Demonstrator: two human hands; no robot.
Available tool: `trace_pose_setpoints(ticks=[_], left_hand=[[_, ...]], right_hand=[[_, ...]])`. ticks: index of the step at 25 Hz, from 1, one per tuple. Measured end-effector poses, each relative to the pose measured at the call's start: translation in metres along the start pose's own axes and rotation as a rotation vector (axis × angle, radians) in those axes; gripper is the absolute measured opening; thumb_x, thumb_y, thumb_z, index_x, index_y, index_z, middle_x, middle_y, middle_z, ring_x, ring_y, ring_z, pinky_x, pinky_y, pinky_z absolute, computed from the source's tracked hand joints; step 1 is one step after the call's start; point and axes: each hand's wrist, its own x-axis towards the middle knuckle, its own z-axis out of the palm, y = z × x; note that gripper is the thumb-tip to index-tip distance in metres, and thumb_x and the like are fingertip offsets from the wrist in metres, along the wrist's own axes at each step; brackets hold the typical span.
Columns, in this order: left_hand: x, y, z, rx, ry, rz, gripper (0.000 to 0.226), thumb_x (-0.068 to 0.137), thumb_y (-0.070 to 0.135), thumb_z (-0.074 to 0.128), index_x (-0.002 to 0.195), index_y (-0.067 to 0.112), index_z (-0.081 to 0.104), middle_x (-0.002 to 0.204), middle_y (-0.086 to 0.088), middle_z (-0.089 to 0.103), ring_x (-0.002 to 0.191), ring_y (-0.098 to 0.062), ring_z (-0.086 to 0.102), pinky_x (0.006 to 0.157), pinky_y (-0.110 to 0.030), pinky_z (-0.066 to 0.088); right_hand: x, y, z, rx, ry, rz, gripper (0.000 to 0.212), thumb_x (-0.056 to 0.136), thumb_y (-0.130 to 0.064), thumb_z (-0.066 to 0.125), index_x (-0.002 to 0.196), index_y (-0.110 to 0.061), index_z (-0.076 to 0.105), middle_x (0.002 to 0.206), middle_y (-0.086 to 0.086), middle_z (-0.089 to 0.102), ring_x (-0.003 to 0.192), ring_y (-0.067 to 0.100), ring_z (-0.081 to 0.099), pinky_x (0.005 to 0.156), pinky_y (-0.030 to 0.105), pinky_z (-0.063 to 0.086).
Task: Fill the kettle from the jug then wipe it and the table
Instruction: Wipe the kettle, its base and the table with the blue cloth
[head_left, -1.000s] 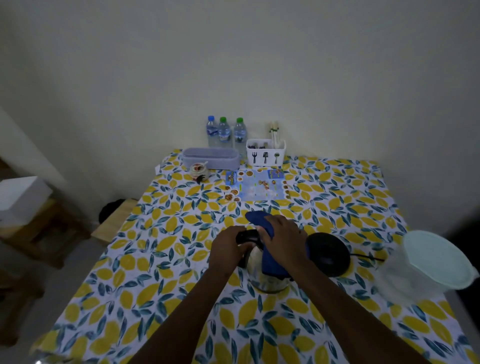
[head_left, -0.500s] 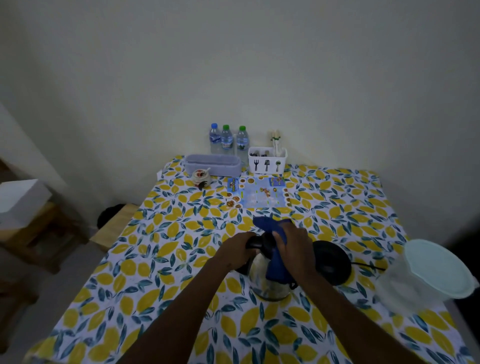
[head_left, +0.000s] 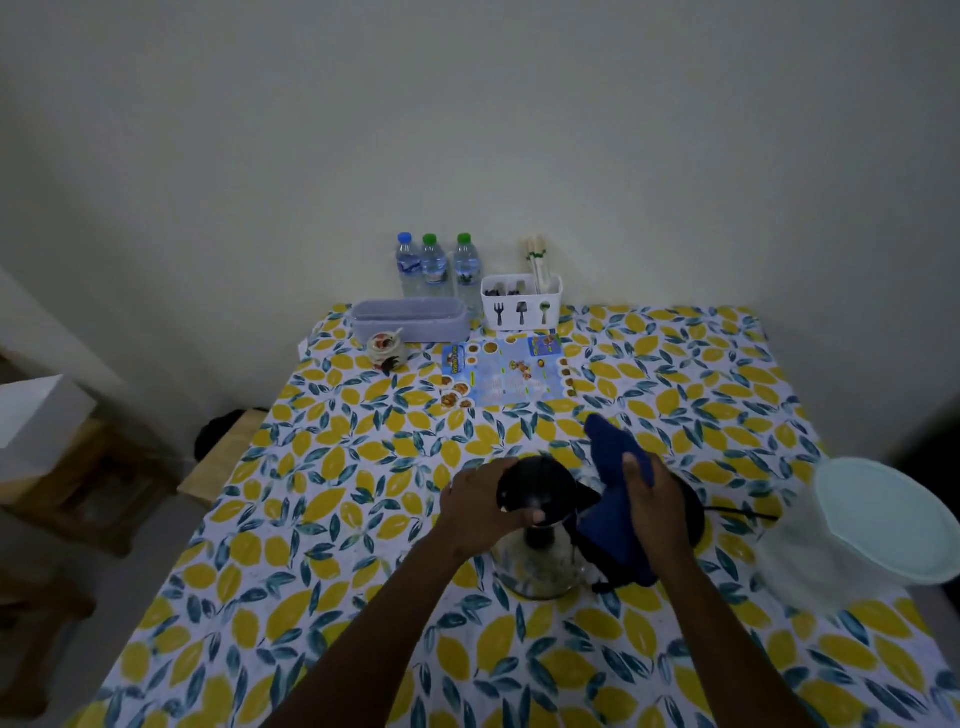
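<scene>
Since a second ago the blue cloth (head_left: 615, 499) had slid off the kettle's top to its right flank, and the right hand (head_left: 649, 499) went with it; the black lid, covered before, now showed.

Left to right: grey tub (head_left: 410, 319) and three water bottles (head_left: 434, 265) at the far edge by the wall, a cutlery caddy (head_left: 521, 306) beside them, a printed leaflet (head_left: 506, 379) lying flat in front. None of it near the work.

Left hand (head_left: 485, 506) was closed around the kettle (head_left: 537, 556) at the lid and handle, fingers wrapped, steadying it. Kettle stood upright mid-table on the lemon-print tablecloth (head_left: 322, 519), glass body visible below the hand. Right hand was pressed flat on the cloth, fingers curled over the fabric, holding it against the kettle's right side. Black base (head_left: 693, 512) sat just behind the right hand, cord running right. Jug (head_left: 872, 525) stood near the right table edge, well apart from the kettle.

Step judged: wiping the kettle; table wipe not yet done. To do it well: keep the left grip firm so the kettle doesn't tip, sweep the cloth downward around the glass, rotate to reach the hidden side, keep the cloth clear of the base and cord.
</scene>
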Motion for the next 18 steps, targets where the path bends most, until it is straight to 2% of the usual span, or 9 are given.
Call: trace_pose_setpoints(ticks=[2,5,8,11,12,14,15,16,18], left_hand=[[0.001,-0.001,0.0,-0.028,0.02,0.011,0.085,0.076,0.052,0.075,0.144,0.018,0.038,0.144,-0.007,0.051,0.131,-0.025,0.049,0.108,-0.047,0.042],[0.0,0.0,-0.001,-0.043,0.021,0.018,0.085,0.075,0.047,0.077,0.144,0.016,0.038,0.145,-0.008,0.05,0.13,-0.024,0.051,0.108,-0.043,0.043],[-0.001,0.001,-0.003,-0.056,0.012,0.034,0.084,0.076,0.045,0.077,0.145,0.015,0.038,0.145,-0.008,0.051,0.129,-0.025,0.051,0.107,-0.043,0.045],[-0.001,0.002,-0.005,-0.086,-0.001,0.023,0.083,0.076,0.043,0.078,0.144,0.016,0.038,0.143,-0.009,0.053,0.128,-0.026,0.053,0.106,-0.045,0.046],[-0.001,0.001,-0.006,-0.088,0.0,0.016,0.083,0.076,0.043,0.078,0.144,0.016,0.039,0.142,-0.009,0.054,0.127,-0.026,0.053,0.105,-0.045,0.046],[-0.001,0.002,-0.005,-0.074,-0.002,0.009,0.085,0.075,0.044,0.078,0.144,0.016,0.038,0.141,-0.011,0.054,0.126,-0.027,0.054,0.104,-0.046,0.047],[0.0,0.002,-0.005,-0.066,-0.004,0.008,0.085,0.076,0.044,0.078,0.145,0.015,0.037,0.141,-0.011,0.054,0.126,-0.027,0.054,0.104,-0.046,0.047],[0.0,0.002,-0.004,-0.06,-0.006,0.006,0.085,0.076,0.045,0.077,0.145,0.015,0.037,0.141,-0.011,0.054,0.126,-0.028,0.054,0.104,-0.046,0.047],[0.0,0.002,-0.005,-0.052,-0.013,0.001,0.085,0.077,0.045,0.076,0.145,0.014,0.036,0.142,-0.012,0.052,0.126,-0.029,0.053,0.104,-0.047,0.046]], right_hand=[[-0.004,0.019,0.015,0.104,-0.166,0.217,0.038,0.097,-0.043,0.043,0.115,-0.013,0.059,0.103,0.009,0.063,0.088,0.022,0.06,0.072,0.03,0.046],[-0.009,0.037,0.044,0.421,-0.126,0.413,0.038,0.098,-0.043,0.04,0.084,-0.014,0.061,0.077,0.005,0.061,0.07,0.013,0.059,0.057,0.022,0.05],[0.003,0.034,0.049,0.477,-0.075,0.513,0.037,0.098,-0.045,0.04,0.082,-0.02,0.061,0.088,0.005,0.063,0.076,0.013,0.058,0.066,0.026,0.045],[0.0,0.037,0.055,0.577,-0.033,0.507,0.038,0.101,-0.032,0.037,0.11,-0.003,0.059,0.103,0.014,0.058,0.098,0.029,0.061,0.08,0.034,0.045],[-0.011,0.036,0.06,0.694,-0.048,0.451,0.036,0.102,-0.03,0.034,0.116,-0.005,0.057,0.099,0.013,0.06,0.1,0.028,0.062,0.079,0.033,0.049],[-0.042,0.034,0.075,0.846,-0.022,0.399,0.028,0.101,-0.035,0.037,0.107,-0.016,0.057,0.087,0.008,0.063,0.079,0.016,0.061,0.072,0.036,0.053],[-0.057,0.036,0.083,0.765,0.065,0.381,0.022,0.1,-0.031,0.043,0.11,-0.017,0.055,0.092,0.009,0.062,0.079,0.018,0.059,0.075,0.04,0.05],[-0.073,0.036,0.088,0.622,0.131,0.329,0.029,0.098,-0.02,0.049,0.127,-0.016,0.049,0.11,0.009,0.059,0.092,0.021,0.058,0.082,0.043,0.048],[-0.095,0.037,0.098,0.378,0.123,0.193,0.072,0.086,-0.004,0.06,0.146,-0.021,0.025,0.14,0.006,0.043,0.116,0.026,0.051,0.092,0.046,0.048]])
